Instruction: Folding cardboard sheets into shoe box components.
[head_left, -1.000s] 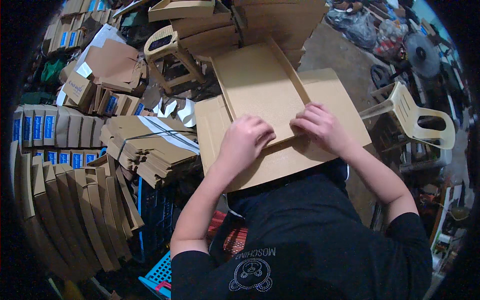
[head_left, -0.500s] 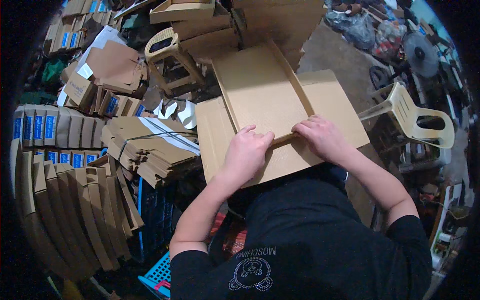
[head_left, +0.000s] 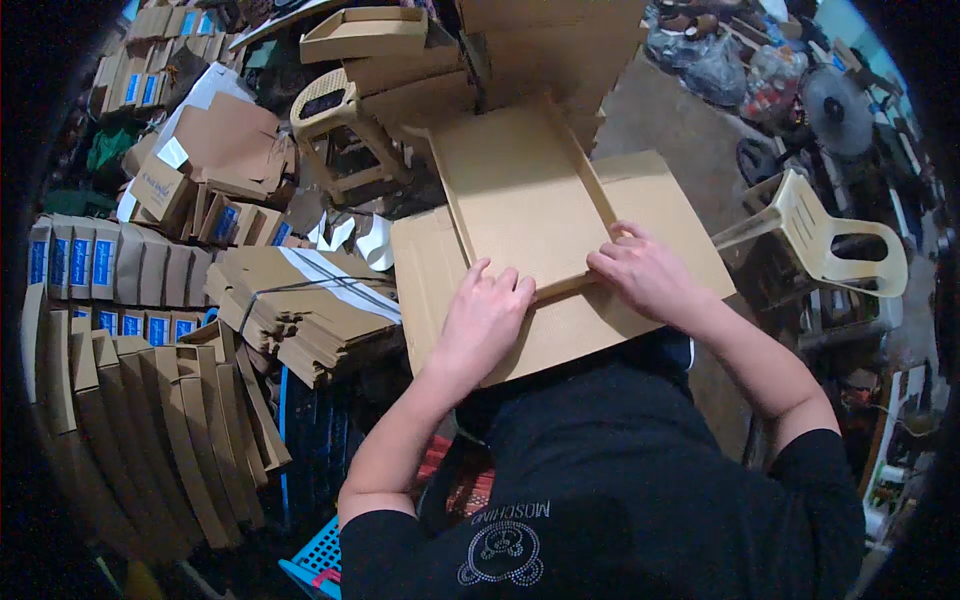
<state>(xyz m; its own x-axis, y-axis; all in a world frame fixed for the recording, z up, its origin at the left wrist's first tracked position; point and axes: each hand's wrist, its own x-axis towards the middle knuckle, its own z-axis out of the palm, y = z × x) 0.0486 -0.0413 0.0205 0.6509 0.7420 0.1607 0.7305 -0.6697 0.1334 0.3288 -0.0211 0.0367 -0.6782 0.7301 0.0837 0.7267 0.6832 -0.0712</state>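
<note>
A shallow tan cardboard box (head_left: 523, 190) with raised side walls lies open in front of me, over a larger flat cardboard piece (head_left: 665, 205). My left hand (head_left: 485, 318) is at the box's near left corner, its fingers curled over the near wall. At the near right corner, my right hand (head_left: 643, 272) pinches the same wall, thumb and fingers bent around the fold. Between the two hands a strip of the folded near edge shows. The undersides of both hands' grips are hidden.
Bundled flat cardboard (head_left: 300, 300) lies to the left, beside a long row of folded cartons (head_left: 165, 430). A beige stool (head_left: 345, 130) stands beyond. On the right are a plastic chair (head_left: 840, 235) and a fan (head_left: 838, 110). Another shallow box (head_left: 365, 35) sits at the back.
My left hand has moved slightly left and toward me along the near wall. My right hand's fingers have shifted a little at their corner. The box's far end sits slightly lower in view.
</note>
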